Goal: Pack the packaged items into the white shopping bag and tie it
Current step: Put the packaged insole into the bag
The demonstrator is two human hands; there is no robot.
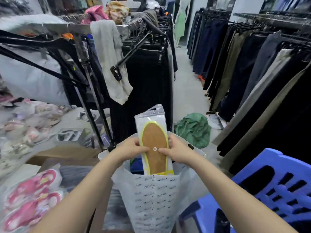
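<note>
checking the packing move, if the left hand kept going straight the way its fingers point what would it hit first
The left hand points rightward across the packaged insole, which it already grips. Going straight on, its fingertips would probably meet the right hand first, whose thumb faces them across the insole's brown face; depth is unclear.

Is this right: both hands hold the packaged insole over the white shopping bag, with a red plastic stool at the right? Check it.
Not quite. The head view shows the plastic stool is blue, not red. The rest stands: the left hand and right hand hold the packaged insole over the white shopping bag.
</note>
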